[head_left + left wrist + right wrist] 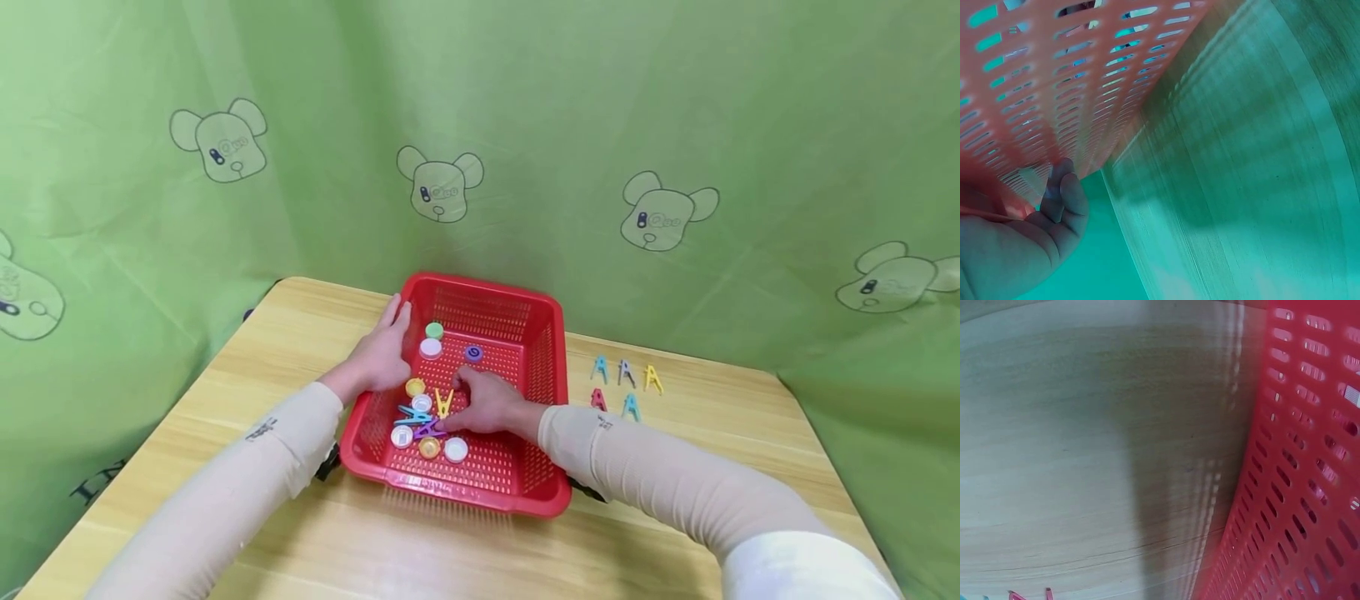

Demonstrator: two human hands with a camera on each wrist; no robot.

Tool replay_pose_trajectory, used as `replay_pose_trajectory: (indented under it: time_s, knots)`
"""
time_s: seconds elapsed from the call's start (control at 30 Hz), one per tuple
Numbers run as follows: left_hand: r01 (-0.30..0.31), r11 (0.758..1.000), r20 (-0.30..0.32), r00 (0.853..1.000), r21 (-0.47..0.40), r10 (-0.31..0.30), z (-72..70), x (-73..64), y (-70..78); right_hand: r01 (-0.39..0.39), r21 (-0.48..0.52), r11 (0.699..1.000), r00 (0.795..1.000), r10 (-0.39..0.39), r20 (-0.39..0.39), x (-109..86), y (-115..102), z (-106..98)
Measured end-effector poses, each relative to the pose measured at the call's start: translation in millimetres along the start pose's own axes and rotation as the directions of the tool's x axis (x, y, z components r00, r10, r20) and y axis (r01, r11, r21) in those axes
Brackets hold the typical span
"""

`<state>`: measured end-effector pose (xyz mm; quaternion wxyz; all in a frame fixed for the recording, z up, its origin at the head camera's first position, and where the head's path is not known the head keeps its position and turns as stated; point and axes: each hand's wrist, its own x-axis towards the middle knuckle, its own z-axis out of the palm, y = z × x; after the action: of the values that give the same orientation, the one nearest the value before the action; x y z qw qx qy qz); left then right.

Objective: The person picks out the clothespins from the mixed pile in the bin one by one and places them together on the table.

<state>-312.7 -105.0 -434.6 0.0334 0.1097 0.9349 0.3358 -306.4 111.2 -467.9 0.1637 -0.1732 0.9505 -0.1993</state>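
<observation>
A red plastic basket [480, 498] stands on the wooden table. My left hand [381, 357] grips its left rim, with the fingers [1066, 194] against the outer wall in the left wrist view. Inside the basket, my right hand [487, 402] reaches down with thumb and forefinger apart. Its thumb tip is right at a purple clothespin [429, 430]. A yellow clothespin [444, 404] lies just in front of the forefinger and thumb, and a blue clothespin [413, 415] beside the purple one. The basket wall hides the right hand in the right wrist view.
Several bottle caps lie in the basket, among them a green cap [434, 331], a dark purple cap [473, 353] and a white cap [455, 450]. Right of it, several clothespins stand in two rows, including a red clothespin [597, 399]. A green curtain [525, 225] hangs behind.
</observation>
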Motion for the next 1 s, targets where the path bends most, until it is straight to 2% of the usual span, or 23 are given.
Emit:
replay_pose_trajectory:
  time_s: [0.27,0.63,1.0]
  knots:
    - [0.007,1.0,0.003,1.0,0.008,-0.007,0.8,-0.6,0.3,0.025,-0.005,1.0,1.0,-0.025,-0.003,0.7,0,-1]
    - [-0.013,0.999,0.003,1.0,0.036,0.013,0.9,-0.1,1.2,0.018,0.095,0.995,0.999,-0.014,-0.041,-1.3,-1,-5]
    - [0.013,1.0,0.008,1.0,0.025,-0.013,0.9,-1.4,3.3,0.043,0.186,0.982,0.996,-0.029,-0.081,-5.0,-2,-12]
